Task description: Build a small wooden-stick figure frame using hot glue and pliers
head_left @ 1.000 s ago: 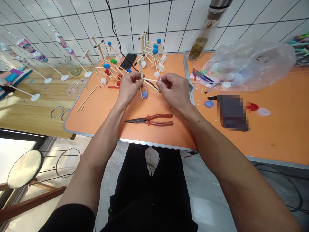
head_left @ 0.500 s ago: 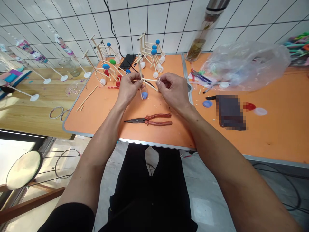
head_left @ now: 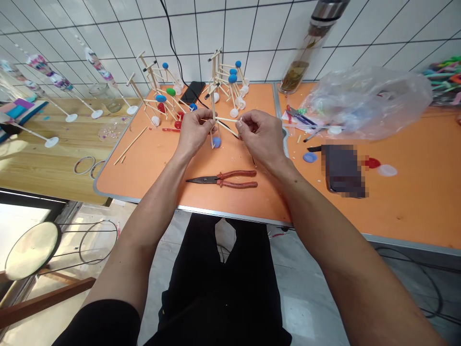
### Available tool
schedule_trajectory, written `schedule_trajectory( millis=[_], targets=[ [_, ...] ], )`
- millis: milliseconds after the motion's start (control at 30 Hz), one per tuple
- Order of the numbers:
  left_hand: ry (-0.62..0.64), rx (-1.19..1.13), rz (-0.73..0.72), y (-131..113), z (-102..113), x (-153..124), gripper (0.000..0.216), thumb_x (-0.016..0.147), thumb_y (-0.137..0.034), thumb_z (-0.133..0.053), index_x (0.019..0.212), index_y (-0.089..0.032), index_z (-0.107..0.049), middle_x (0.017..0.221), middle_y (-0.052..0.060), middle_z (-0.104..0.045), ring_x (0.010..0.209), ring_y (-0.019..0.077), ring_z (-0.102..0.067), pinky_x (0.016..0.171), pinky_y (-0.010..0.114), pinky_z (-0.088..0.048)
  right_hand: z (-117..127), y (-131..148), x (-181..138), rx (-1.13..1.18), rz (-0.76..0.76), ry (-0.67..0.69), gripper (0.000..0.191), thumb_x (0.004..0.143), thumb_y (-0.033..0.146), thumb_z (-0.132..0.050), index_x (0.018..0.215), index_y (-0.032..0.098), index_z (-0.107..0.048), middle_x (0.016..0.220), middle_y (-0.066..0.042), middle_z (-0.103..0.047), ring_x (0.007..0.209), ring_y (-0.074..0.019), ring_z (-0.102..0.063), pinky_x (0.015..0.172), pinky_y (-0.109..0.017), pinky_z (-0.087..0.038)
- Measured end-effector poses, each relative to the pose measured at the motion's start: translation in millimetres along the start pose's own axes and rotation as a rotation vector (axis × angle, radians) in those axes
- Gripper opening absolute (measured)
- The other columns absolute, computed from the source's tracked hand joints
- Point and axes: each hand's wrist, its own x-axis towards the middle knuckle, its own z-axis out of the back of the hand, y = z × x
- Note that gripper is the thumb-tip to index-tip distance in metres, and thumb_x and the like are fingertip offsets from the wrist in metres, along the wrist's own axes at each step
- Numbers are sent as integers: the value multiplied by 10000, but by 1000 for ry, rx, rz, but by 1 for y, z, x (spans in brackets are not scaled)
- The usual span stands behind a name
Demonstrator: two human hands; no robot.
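We are holding a stick frame [head_left: 216, 122] over the orange counter [head_left: 151, 158] — left hand [head_left: 192, 132] pinching its upright, right hand [head_left: 261, 134] pinching the crossbar end. Pliers [head_left: 225, 179] are lying just below.

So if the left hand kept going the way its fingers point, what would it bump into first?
The left hand points toward the right hand. First it would likely meet the thin stick frame held between them, then the right hand's fingertips. Depth is hard to judge here.

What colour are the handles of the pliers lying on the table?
Red, on the pliers; the head view shows them.
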Motion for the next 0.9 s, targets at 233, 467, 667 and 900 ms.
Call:
schedule_trajectory(
  millis=[233, 467, 667, 900],
  targets=[
    [30, -16, -88, 14, 1, 7, 106, 860, -88, -745, 881, -189, -720, 832, 19, -736, 767, 180, -778, 780, 318, -652, 0, -5, 0, -14, 30, 2, 142, 990, 284, -738, 862, 245, -693, 794, -4, -676, 779, -199, -646, 847, -395, -542],
    [33, -1, -131, 21, 1, 10, 74, 874, -131, -752, 888, -196, -720, 817, 23, -746, 757, 185, -788, 749, 312, -659, 1, -10, 1, -46, 76, -2, 223, 1039, 403, -727, 882, 248, -701, 807, -13, -696, 757, -202, -652, 821, -393, -537],
    [23, 11, -131, 19, 2, 10, 81, 867, -125, -753, 900, -196, -733, 798, 18, -738, 762, 186, -790, 749, 307, -657, 3, -12, 2, -18, 83, 15, 400, 1084, 606, -655, 897, 255, -707, 783, -12, -687, 775, -208, -676, 801, -378, -557],
    [32, 1, -137, 19, 2, 10, 102, 853, -109, -738, 883, -207, -729, 750, 1, -717, 747, 173, -771, 732, 282, -640, 3, -14, 2, 14, 75, 25, 273, 1064, 478, -686, 911, 254, -715, 808, -19, -692, 763, -207, -679, 775, -391, -591]
  ],
)
